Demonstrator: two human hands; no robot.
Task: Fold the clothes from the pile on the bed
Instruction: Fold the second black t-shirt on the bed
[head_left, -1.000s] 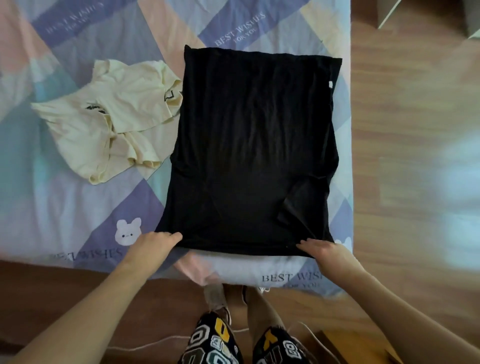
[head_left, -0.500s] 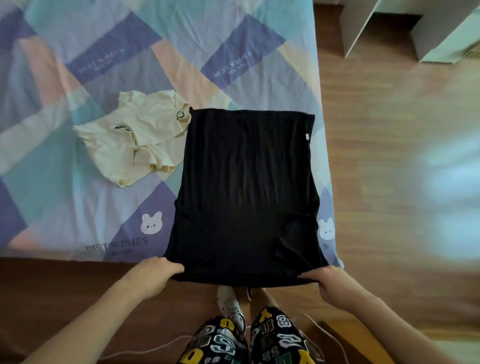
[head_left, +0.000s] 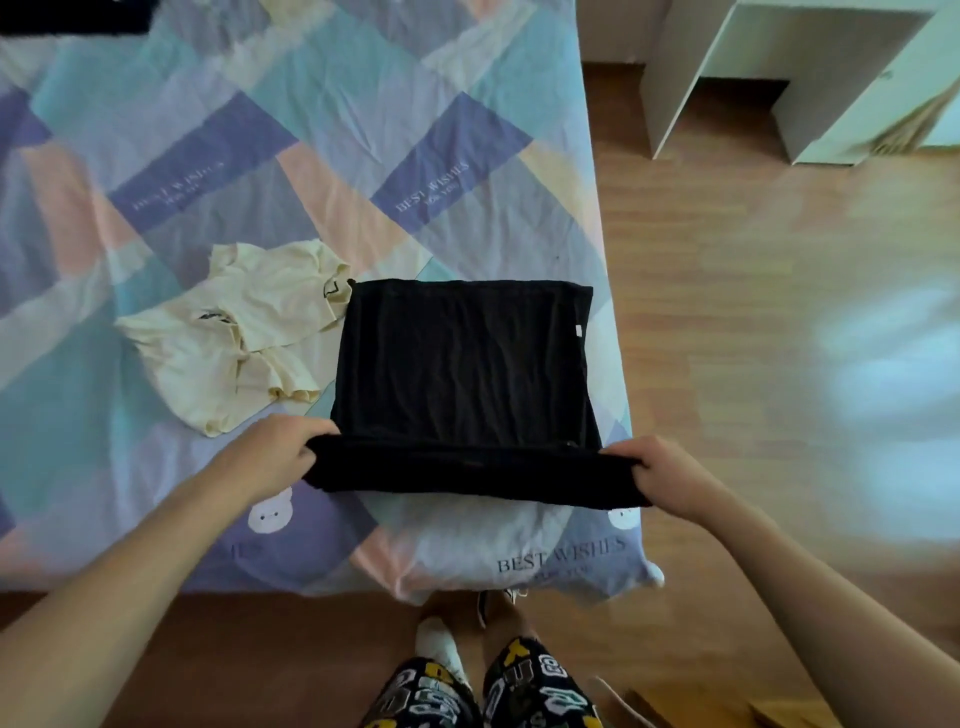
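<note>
The black garment lies flat on the near right part of the bed, its right edge close to the bed's right side. Its near edge is lifted and doubled over. The left hand holds the near left corner, fingers curled round the cloth. The right hand holds the near right corner in the same manner. Each grip is narrow and closed on fabric. The step in hand appears to be a fold of the near edge toward the far edge.

Risks from this position:
- Uneven travel of the two hands would probably skew the fold, so the edges fail to meet.
- Slack between the corners is likely to sag and trap a crease in the middle of the panel.
- The lower layer may drag with the lifted layer and bunch up, since the cloth looks thin and limp.
- The garment sits close to the right side of the bed. A pull to the right could draw it over the side toward the wooden floor.

Surroundings:
- A cream garment lies crumpled just left of the black one, touching its far left corner. It is not yet folded and could catch in a fold that drifts left.
- White furniture stands at the far right, well apart.
- The patterned bed cover bulges at the near edge, under the lifted cloth.
</note>
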